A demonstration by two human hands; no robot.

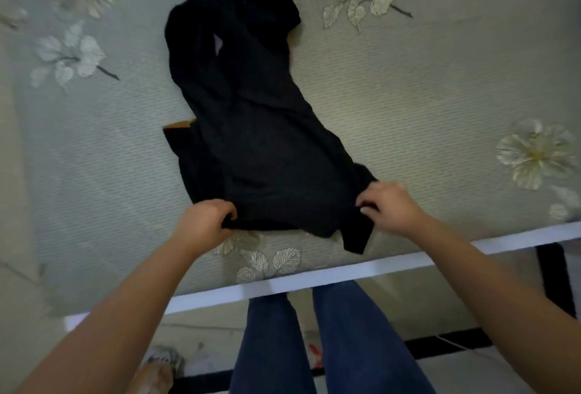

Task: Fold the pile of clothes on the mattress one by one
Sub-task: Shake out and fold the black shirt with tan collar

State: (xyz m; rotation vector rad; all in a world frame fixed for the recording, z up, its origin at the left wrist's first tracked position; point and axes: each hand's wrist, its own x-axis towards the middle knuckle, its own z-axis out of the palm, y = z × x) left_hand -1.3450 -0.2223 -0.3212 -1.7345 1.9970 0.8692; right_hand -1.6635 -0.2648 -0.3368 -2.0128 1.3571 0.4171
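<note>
Long black knit garment is spread mid-frame on the grey-green floral mattress; its near hem is gripped by curled fingers of left hand and right hand.

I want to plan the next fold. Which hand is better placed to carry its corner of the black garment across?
Probably the left hand: it grips the near hem of the black garment firmly, while the right hand only pinches a bunched corner.

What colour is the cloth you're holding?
Black, clearest in the head view.
</note>
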